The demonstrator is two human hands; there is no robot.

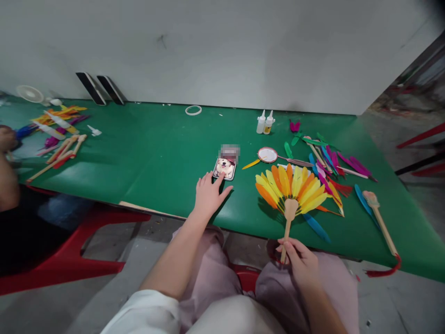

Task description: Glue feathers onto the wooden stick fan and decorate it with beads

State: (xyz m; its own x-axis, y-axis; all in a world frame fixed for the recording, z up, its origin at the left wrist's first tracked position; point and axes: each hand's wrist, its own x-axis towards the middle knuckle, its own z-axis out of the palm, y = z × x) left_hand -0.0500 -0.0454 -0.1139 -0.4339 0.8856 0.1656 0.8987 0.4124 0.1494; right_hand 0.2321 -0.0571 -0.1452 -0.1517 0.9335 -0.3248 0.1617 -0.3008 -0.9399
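Observation:
My right hand [301,260] grips the wooden handle of a feather fan [291,188], held upright at the table's front edge. Yellow and orange feathers spread from its pale wooden head. My left hand [209,194] has its fingers stretched out, with a fingertip at the lower edge of a smartphone [222,172]. The phone lies flat, its lit screen showing a white dog; the upper part is blurred out. Behind the fan lie a round white-faced piece [267,155] with a rim and a yellow feather [251,163].
On the green table [163,153], loose coloured feathers [358,164] and a tasselled wooden handle [384,227] lie right. Two small glue bottles [265,123] stand near the wall, left of them a white ring [193,110]. Another person's arm [7,176] is far left, beside wooden sticks [60,153].

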